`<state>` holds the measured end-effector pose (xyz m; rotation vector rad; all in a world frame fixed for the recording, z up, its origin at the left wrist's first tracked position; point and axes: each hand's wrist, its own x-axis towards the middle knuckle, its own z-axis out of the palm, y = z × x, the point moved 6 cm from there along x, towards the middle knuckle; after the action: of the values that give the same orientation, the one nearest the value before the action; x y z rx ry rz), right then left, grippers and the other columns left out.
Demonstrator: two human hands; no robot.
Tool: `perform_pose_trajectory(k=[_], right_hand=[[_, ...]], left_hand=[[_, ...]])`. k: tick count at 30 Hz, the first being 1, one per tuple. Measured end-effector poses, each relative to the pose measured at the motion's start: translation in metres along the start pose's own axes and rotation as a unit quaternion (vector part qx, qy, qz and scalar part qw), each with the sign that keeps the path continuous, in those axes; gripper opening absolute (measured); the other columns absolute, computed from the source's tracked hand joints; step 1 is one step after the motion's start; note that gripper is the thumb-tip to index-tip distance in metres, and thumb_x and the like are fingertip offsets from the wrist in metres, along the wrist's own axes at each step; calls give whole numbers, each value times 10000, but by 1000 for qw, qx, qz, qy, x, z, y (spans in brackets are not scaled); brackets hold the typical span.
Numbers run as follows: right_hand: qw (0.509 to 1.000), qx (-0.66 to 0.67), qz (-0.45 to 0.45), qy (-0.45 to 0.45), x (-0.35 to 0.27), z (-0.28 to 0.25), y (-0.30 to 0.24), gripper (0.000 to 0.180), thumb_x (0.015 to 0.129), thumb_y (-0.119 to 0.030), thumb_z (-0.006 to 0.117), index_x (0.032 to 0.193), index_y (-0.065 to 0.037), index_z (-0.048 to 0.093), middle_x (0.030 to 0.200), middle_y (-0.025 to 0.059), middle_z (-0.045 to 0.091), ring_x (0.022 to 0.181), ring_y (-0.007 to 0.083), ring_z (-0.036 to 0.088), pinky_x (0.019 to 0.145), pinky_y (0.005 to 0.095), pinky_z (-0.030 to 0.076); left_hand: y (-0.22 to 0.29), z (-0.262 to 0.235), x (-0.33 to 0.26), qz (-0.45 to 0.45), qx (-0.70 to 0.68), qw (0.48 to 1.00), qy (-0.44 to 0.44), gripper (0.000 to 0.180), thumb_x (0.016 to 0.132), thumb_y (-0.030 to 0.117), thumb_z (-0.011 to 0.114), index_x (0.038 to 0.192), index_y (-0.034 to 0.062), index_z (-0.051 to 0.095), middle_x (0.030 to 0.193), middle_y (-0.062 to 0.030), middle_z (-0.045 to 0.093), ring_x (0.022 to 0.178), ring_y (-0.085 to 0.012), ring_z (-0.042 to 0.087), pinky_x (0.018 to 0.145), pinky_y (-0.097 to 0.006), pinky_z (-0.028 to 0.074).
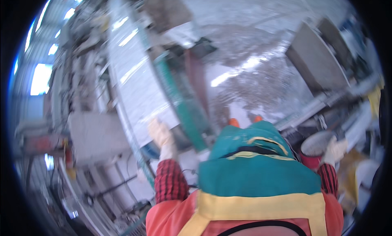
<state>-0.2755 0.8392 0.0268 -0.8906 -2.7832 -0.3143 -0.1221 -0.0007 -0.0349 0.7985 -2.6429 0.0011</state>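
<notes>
My left hand [160, 133], in a pale glove, is at the near end of a long, light-coloured conveyor belt [141, 83]. Its fingers look stretched out over the belt's end; blur hides whether they touch it. Out to the right, my right hand [335, 149], also gloved, has its fingers apart and seems to hold nothing. Close beside it is a red bucket [311, 161] with a round grey top or filling [317, 143], which I cannot make out clearly.
A green rail [173, 95] runs along the belt's right side. Large grey panels [316, 58] lean at the right above a long beam [304, 113]. A grey board [98, 136] lies left of the belt. Wet, shiny floor [257, 85] stretches ahead of my orange-tipped shoes [234, 122].
</notes>
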Motion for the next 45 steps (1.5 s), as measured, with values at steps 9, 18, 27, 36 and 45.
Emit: perform_pose_trajectory(k=[9,18,27,36,45], right_hand=[[977,-122,-136,108,5,54,31,740,974,-551,509,1396,50,425,1367,235,526,1249,381,530,1034,469,460],[978,-118,-115,127,-13,40,17,727,967,-534,515,1422,20,390,1376,216,516,1250,372,527,996,485,475],[975,-109,-109,158,-28,32,10,697,959,-492,546,1410,19,399,1363,205,525,1201,372,552,950,494,491],[979,-103,-87,156,-41,22,1,692,942,-465,571,1411,13,397,1368,200,520,1218,369,537,943,503,486],[988,-92,-51,116,-51,12,-9,706,935,-462,578,1433,0,388,1414,195,491,1272,364,502,1001,500,444]], left_hand=[[14,-9,-7,-128,18,989,-67,552,1016,331,451,1522,117,397,1595,-202,312,1476,-403,254,1217,-490,150],[13,-9,2,-143,25,984,-98,572,1020,367,449,1534,127,372,1596,-198,312,1479,-393,256,1218,-483,151],[9,-4,4,-133,27,986,-99,580,1022,380,445,1531,114,368,1587,-220,314,1473,-410,259,1210,-492,162],[10,-3,9,-139,38,983,-116,589,1021,382,443,1535,109,355,1589,-222,306,1470,-421,256,1206,-506,159],[8,1,12,-148,38,980,-129,592,1023,390,432,1546,128,337,1596,-218,295,1475,-416,250,1204,-509,161]])
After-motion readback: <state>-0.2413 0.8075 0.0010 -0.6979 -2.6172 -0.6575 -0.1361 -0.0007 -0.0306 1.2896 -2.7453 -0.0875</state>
